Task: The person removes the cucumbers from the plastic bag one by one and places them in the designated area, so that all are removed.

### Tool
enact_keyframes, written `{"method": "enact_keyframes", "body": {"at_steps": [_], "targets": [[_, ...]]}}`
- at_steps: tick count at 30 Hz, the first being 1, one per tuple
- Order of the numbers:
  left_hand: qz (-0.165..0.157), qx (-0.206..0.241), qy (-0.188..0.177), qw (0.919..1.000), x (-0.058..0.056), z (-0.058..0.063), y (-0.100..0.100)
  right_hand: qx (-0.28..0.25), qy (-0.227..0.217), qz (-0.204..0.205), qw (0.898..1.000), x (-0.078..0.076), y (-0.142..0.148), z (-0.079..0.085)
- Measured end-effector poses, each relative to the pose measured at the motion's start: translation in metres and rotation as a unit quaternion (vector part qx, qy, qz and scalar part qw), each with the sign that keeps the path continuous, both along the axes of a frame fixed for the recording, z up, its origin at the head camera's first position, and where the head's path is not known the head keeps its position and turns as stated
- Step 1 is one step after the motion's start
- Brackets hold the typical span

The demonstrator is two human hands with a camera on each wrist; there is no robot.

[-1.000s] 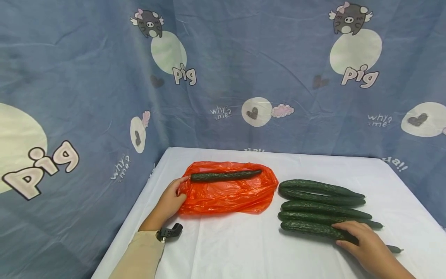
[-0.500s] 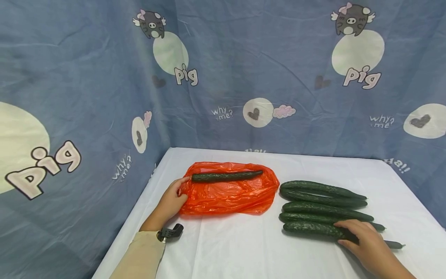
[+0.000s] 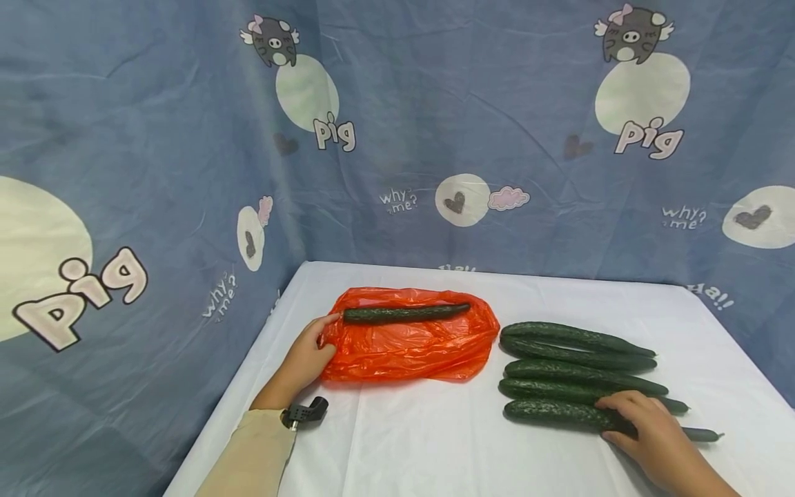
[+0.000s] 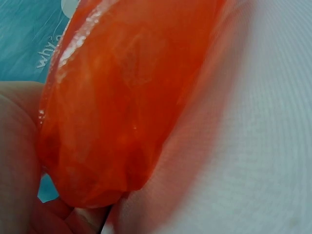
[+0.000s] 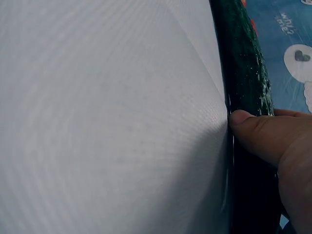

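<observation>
At the left edge of a thin red plastic bag (image 3: 397,355), my left hand (image 3: 306,357) holds the bag between thumb and fingers. One dark green cucumber (image 3: 404,314) lies along the far part of the bag, its blunt end close to my left fingertips. In the left wrist view the bag (image 4: 122,107) bulges beside my thumb. My right hand (image 3: 652,431) grips the nearest cucumber (image 3: 553,412) of the group on the right, around its middle. The right wrist view has my thumb (image 5: 263,134) against that cucumber's side (image 5: 243,63); the other fingers are mostly hidden.
Several more cucumbers (image 3: 577,373) lie side by side just beyond the gripped one, roughly parallel. All rest on a white-covered table (image 3: 447,435). A blue printed curtain (image 3: 385,138) rises behind the table and along its left side.
The gripped cucumber has turned slightly: its left end is a little nearer me and its thin right end a little farther. My left hand and the bag stay in place.
</observation>
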State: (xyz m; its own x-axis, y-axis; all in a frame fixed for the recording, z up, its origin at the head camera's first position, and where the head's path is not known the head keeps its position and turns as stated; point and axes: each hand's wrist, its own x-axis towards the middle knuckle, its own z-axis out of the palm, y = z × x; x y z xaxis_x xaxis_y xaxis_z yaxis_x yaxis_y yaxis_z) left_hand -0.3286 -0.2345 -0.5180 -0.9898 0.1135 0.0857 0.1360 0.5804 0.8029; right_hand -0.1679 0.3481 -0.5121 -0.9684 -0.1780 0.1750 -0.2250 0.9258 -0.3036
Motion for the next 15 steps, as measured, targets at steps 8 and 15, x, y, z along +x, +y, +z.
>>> {"method": "enact_keyframes", "body": {"at_steps": [8,15], "targets": [[-0.002,0.002,0.007,1.0000,0.0010,-0.0003,-0.0002,0.013,0.002,0.004,1.000,0.0014,-0.0013,-0.0010],[-0.002,0.002,0.004,1.0000,0.0008,-0.0001,-0.0001,0.057,-0.013,-0.009,0.998,0.0022,-0.0035,0.0015]]}}
